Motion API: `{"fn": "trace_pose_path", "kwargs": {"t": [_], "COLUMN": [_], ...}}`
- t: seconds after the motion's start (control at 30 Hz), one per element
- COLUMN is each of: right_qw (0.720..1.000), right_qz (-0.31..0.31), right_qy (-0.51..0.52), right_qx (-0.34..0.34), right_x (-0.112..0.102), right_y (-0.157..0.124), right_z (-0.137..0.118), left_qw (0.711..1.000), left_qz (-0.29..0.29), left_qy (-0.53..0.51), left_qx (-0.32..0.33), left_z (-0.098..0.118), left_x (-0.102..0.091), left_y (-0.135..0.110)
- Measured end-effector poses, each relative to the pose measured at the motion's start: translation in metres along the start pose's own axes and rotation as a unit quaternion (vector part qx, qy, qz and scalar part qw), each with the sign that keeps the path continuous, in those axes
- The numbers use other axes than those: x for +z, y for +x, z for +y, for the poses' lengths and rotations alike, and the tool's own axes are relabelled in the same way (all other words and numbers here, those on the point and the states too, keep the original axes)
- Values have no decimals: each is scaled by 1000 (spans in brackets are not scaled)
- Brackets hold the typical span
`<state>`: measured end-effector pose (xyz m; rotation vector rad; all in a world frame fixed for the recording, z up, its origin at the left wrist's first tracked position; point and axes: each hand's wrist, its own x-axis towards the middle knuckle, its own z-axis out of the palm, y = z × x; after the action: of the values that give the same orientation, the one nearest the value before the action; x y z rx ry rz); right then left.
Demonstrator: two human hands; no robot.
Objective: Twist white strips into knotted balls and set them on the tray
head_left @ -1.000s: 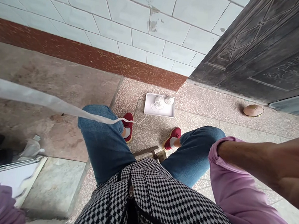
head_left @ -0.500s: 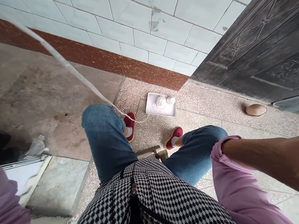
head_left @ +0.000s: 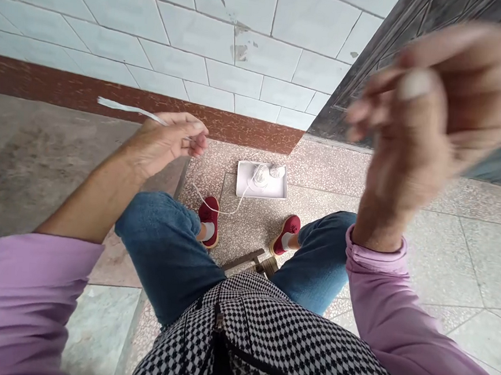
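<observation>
My left hand (head_left: pixel 170 138) is closed, with a white yarn strand (head_left: pixel 129 107) pinched between thumb and fingers. A frayed end of the strand sticks out to the left, past the back of the hand. Below, a thin length of the yarn loops over the floor by my left shoe and up to a yarn ball (head_left: pixel 260 175). That ball and a smaller ball (head_left: pixel 277 171) lie in a shallow white box (head_left: pixel 242 188) on the floor. Raised at the upper right, my right hand (head_left: pixel 434 109) is blurred; its fingers are curled with the thumb against them. Whether it holds anything is unclear.
My knees (head_left: pixel 161 221) and red shoes (head_left: pixel 208 219) flank the floor before me. A tiled wall (head_left: pixel 180 32) with a brown skirting stands ahead. A dark panelled door (head_left: pixel 349 91) is on the right. Part of a low wooden stool (head_left: pixel 245 260) shows under me.
Both hands have come into view, the left from the left edge and the right rising from the right edge. The long strand stretched across the upper left is gone; a short end now shows.
</observation>
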<state>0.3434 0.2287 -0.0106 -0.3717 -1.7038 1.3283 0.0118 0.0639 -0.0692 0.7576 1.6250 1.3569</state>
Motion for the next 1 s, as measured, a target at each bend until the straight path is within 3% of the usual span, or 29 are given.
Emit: {"fn": "trace_pose_path", "kwargs": {"t": [0.07,0.2,0.33,0.47,0.63,0.77,0.93,1.0], "right_qw": [999,970,948,930,926,934,966,971], "right_qz": [-9,-166,-243,-278,-228,-207,-106,-79], "right_qy": [-35,-143,-169,-190,-235,-207,-168,-179], "right_qx": [-35,107,114,148,189,205,164,140], "right_x": [15,36,46,56,60,42,-20,-39], "right_y": [11,24,22,19,18,24,46,45], "right_z": [25,103,163,182,180,188,214,215], "left_qw": [999,993,982,973,966,959,989,992], "left_qz": [-24,-80,-139,-176,-210,-231,-106,-94], "left_qy": [23,79,105,119,136,145,103,79], "left_qx": [-20,-48,-70,-84,-71,-76,-32,-28], "left_z": [-10,-30,-53,-70,-73,-72,-60,-56], "left_x": [11,40,68,89,111,118,100,96], "left_y": [15,44,67,80,91,99,110,111]}}
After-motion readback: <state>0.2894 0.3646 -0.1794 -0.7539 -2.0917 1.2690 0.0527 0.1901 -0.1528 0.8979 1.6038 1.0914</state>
